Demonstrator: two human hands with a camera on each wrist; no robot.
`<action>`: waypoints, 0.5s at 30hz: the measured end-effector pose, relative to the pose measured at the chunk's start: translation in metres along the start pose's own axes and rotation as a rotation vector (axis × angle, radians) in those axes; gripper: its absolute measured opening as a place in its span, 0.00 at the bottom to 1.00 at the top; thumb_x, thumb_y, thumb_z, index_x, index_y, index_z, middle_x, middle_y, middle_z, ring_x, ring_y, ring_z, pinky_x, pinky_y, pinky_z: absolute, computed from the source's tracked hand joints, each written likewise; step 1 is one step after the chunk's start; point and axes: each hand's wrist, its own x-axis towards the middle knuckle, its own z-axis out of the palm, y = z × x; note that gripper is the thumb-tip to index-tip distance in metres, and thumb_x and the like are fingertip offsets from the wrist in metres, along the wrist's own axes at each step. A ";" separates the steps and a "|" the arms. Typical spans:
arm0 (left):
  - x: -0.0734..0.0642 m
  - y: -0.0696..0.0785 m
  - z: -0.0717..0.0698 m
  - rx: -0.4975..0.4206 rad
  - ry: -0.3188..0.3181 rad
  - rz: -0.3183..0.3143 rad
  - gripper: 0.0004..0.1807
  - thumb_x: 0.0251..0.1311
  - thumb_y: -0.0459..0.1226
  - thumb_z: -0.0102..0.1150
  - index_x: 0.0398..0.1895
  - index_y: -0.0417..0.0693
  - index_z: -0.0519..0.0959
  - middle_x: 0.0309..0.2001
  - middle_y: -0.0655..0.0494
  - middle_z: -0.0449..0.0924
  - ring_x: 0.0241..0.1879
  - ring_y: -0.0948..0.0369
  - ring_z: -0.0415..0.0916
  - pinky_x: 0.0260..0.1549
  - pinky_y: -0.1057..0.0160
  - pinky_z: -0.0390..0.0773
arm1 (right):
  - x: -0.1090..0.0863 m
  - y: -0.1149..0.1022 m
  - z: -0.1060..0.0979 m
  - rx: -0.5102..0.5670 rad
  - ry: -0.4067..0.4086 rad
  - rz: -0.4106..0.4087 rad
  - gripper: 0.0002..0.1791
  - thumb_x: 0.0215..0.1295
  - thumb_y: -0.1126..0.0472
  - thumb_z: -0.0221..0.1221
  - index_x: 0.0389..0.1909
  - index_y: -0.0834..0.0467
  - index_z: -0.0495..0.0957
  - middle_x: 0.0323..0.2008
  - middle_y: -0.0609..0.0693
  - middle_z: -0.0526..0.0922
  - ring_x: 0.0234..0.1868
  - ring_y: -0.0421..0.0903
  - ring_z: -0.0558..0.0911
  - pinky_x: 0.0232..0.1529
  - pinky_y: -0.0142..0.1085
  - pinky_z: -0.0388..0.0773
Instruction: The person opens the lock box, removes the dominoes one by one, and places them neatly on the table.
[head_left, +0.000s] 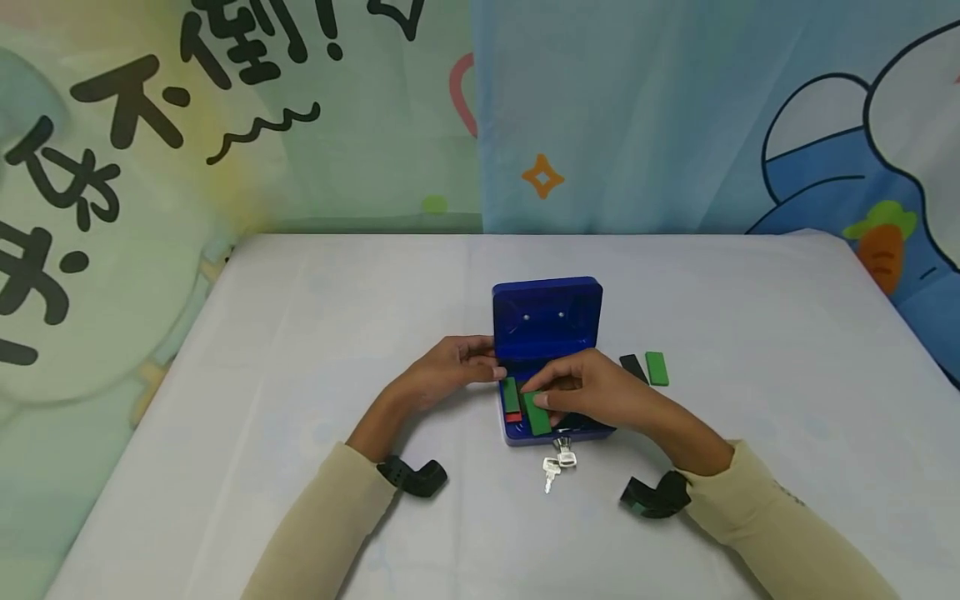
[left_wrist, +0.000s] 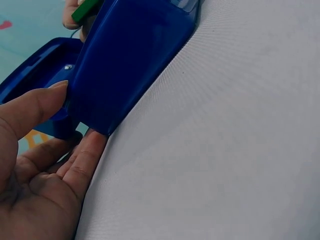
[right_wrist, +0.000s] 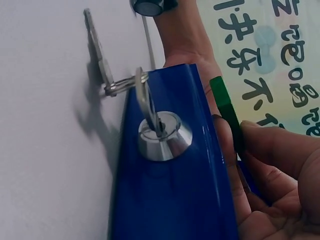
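Observation:
A blue metal cash box [head_left: 547,321] stands on the table with its lid raised. My left hand [head_left: 457,367] holds its left side, thumb at the rim and fingers near the back corner. Between the thumb and fingers of my right hand [head_left: 600,387] is a green rectangular block [head_left: 537,415], pinched over the box's open tray. In the right wrist view the same green block [right_wrist: 226,107] stands on edge beside the front wall. Another green block [head_left: 511,393] lies inside at the left, with a red piece [head_left: 513,417] showing under its front end. My right hand hides part of the interior.
Keys [head_left: 552,469] hang from the lock [right_wrist: 165,135] on the box's front. To the right of the box, a black block [head_left: 632,367] and a green block [head_left: 657,368] lie on the white tablecloth [head_left: 750,333]. Printed curtains stand behind the table.

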 end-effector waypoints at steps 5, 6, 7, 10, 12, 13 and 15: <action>0.000 -0.001 -0.001 0.018 0.003 -0.006 0.32 0.61 0.35 0.64 0.68 0.37 0.66 0.59 0.49 0.76 0.57 0.57 0.74 0.59 0.61 0.70 | -0.004 0.001 -0.004 -0.010 0.012 -0.005 0.14 0.68 0.64 0.60 0.50 0.67 0.80 0.41 0.57 0.84 0.34 0.52 0.85 0.40 0.41 0.83; 0.000 -0.001 -0.001 0.020 0.002 -0.006 0.32 0.61 0.35 0.64 0.68 0.37 0.66 0.59 0.49 0.76 0.57 0.57 0.74 0.59 0.61 0.70 | -0.005 0.002 -0.005 -0.012 0.019 -0.003 0.14 0.68 0.64 0.60 0.50 0.66 0.80 0.43 0.57 0.84 0.35 0.52 0.85 0.40 0.41 0.82; 0.000 -0.001 -0.001 0.019 0.001 -0.005 0.32 0.61 0.35 0.64 0.68 0.37 0.66 0.59 0.49 0.76 0.57 0.57 0.74 0.58 0.61 0.70 | -0.006 0.003 -0.006 -0.016 0.028 0.003 0.14 0.68 0.63 0.60 0.50 0.66 0.81 0.44 0.57 0.84 0.35 0.52 0.85 0.41 0.40 0.82; 0.000 -0.001 -0.001 0.011 0.000 -0.002 0.32 0.61 0.35 0.64 0.68 0.36 0.66 0.59 0.49 0.76 0.57 0.57 0.74 0.58 0.61 0.71 | -0.010 0.005 -0.011 -0.013 0.050 0.008 0.13 0.68 0.63 0.60 0.49 0.66 0.81 0.48 0.58 0.83 0.37 0.52 0.85 0.42 0.39 0.82; -0.001 0.000 -0.001 0.003 0.000 0.000 0.32 0.61 0.34 0.64 0.68 0.36 0.66 0.59 0.48 0.76 0.56 0.56 0.74 0.58 0.62 0.71 | -0.013 0.007 -0.014 -0.010 0.062 0.009 0.14 0.68 0.63 0.60 0.49 0.66 0.81 0.46 0.58 0.82 0.37 0.52 0.85 0.43 0.39 0.82; -0.001 0.000 -0.001 -0.002 0.000 0.001 0.32 0.61 0.34 0.64 0.68 0.36 0.65 0.59 0.48 0.75 0.56 0.56 0.74 0.57 0.62 0.71 | -0.015 0.008 -0.016 -0.004 0.066 0.011 0.14 0.68 0.63 0.60 0.49 0.66 0.80 0.46 0.58 0.82 0.37 0.52 0.84 0.43 0.39 0.82; -0.001 0.000 0.000 -0.007 0.000 0.001 0.32 0.61 0.33 0.64 0.68 0.36 0.65 0.59 0.49 0.75 0.56 0.56 0.74 0.57 0.62 0.71 | -0.018 0.009 -0.020 0.001 0.076 0.012 0.14 0.68 0.62 0.60 0.50 0.67 0.80 0.45 0.58 0.82 0.37 0.53 0.84 0.44 0.40 0.81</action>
